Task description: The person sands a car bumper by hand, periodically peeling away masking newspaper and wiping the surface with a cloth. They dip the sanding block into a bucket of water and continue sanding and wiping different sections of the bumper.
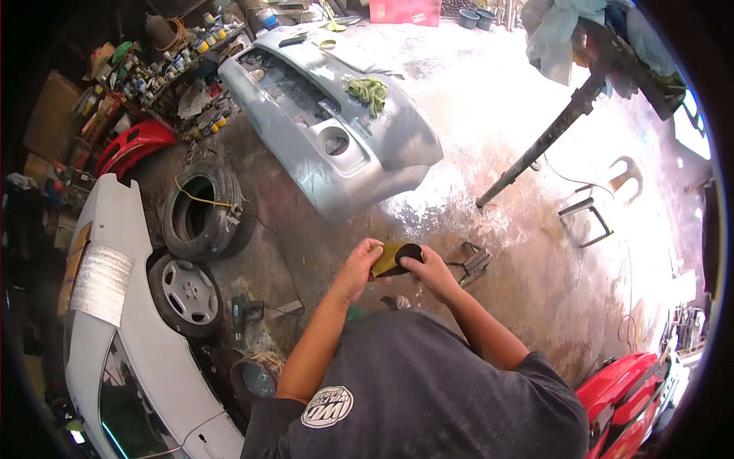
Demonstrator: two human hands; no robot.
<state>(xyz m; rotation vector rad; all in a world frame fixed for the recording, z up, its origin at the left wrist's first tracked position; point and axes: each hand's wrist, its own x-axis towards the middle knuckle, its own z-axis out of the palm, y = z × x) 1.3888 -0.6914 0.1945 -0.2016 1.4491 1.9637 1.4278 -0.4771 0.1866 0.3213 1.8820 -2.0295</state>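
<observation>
A curled sheet of sandpaper (388, 258), olive-yellow on one face and dark on the other, is held in front of my chest. My left hand (357, 268) pinches its left end between thumb and fingers. On the other end, my right hand (430, 271) is closed with the thumb pressed near the dark face. Beyond my hands lies a grey car bumper (355, 164), scuffed in patches. A crumpled yellow-green cloth (369, 94) rests on top of it.
At left are a white car (164, 336) with a wheel (186, 294), stacked tires (200, 210) and a heat gun (246, 315) on the floor. A slanted metal post (535, 145) and a chair (592, 203) stand at right. Red body panels (615, 394) lie lower right.
</observation>
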